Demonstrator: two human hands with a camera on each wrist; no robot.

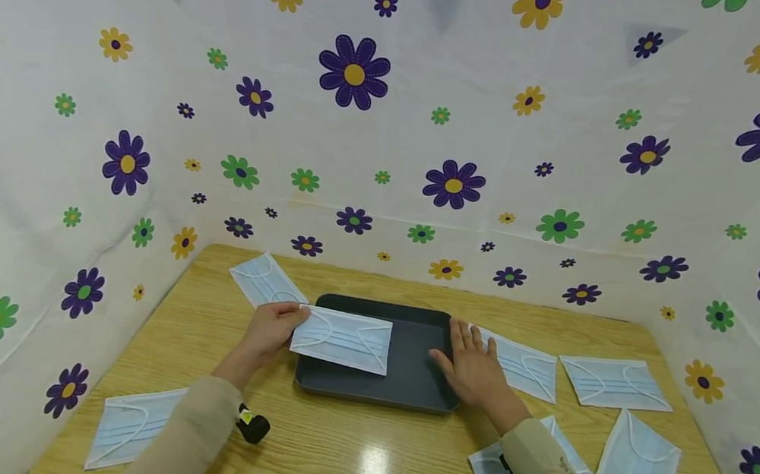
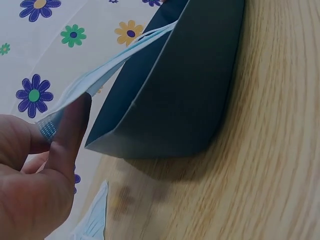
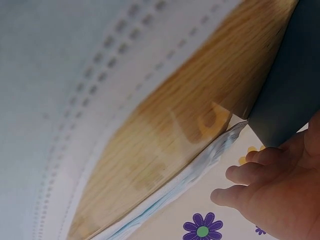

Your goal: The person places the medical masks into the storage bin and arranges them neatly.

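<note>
My left hand (image 1: 276,328) pinches a pale blue face mask (image 1: 342,340) by its left end, thumb on one face and fingers on the other in the left wrist view. The mask spans the left part of a dark grey rectangular tray (image 1: 419,363), overlapping its rim. In the left wrist view the held mask (image 2: 107,70) slants over the tray wall (image 2: 175,90). At the tray's right side, my right hand (image 1: 473,367) lies with fingers extended along the rim, holding nothing. Beside it, another face mask (image 1: 522,365) lies on the table, partly hidden by the hand.
More masks lie on the wooden table (image 1: 346,447): one mask (image 1: 266,278) behind my left hand, one mask (image 1: 131,430) at the front left, several at the right, including a mask (image 1: 635,471). A small black object (image 1: 253,426) shows by the left sleeve. Flowered cloth (image 1: 404,132) encloses the table.
</note>
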